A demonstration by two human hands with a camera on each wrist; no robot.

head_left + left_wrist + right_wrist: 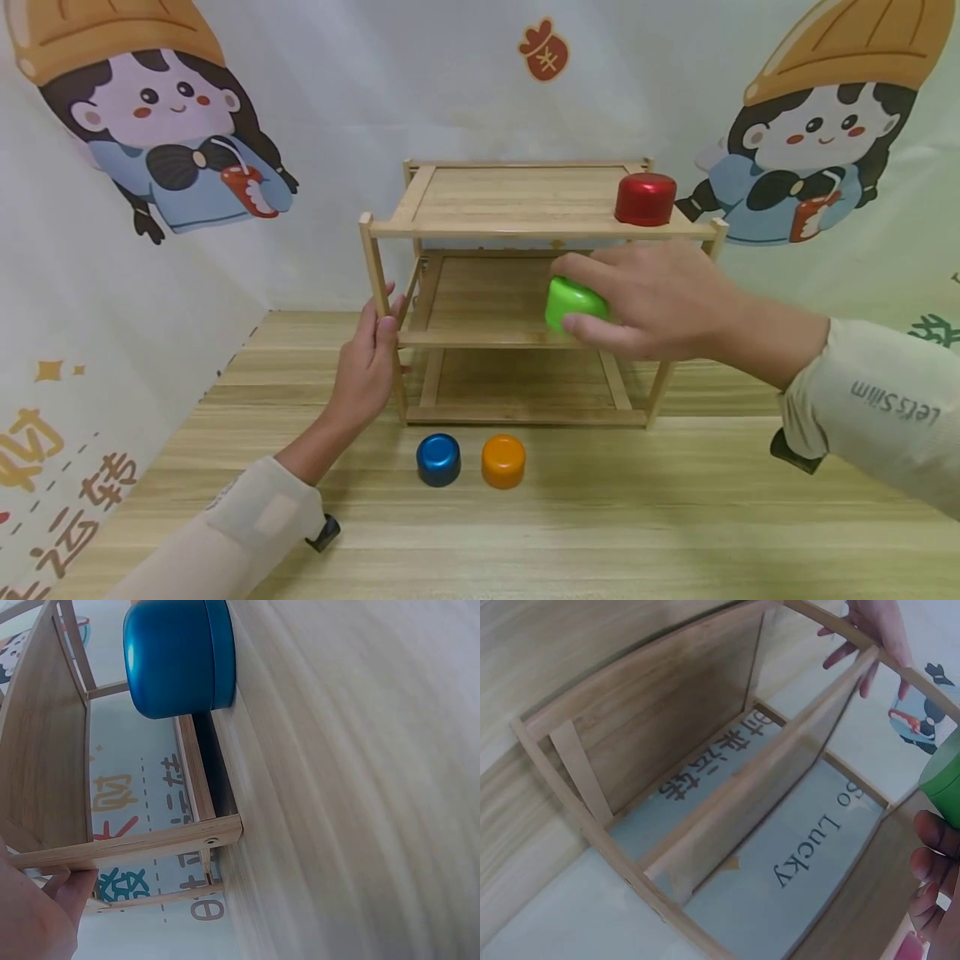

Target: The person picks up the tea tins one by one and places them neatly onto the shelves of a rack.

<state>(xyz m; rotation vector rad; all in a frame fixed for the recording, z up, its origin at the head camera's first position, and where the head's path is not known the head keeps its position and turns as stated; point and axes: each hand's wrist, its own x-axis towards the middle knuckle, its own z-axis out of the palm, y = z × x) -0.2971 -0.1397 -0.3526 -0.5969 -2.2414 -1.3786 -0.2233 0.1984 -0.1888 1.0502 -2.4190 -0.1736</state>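
In the head view, my right hand (660, 300) holds a small green canister (567, 305) between thumb and fingers, in front of the middle shelf (487, 292). Part of that canister (945, 776) shows at the right edge of the right wrist view. My left hand (362, 377) grips the front left post of a three-tier wooden rack (517, 196), thumb in front and fingers behind. A red canister (646, 201) stands at the top shelf's front right. Blue (438, 460) and orange (503, 462) canisters stand side by side on the table before the rack.
The rack stands on a wood-grain table (600, 525), close to a white backdrop (337, 100) printed with cartoon figures and lettering. Its posts and shelf edges frame the openings between tiers. The blue canister looms close in the left wrist view.
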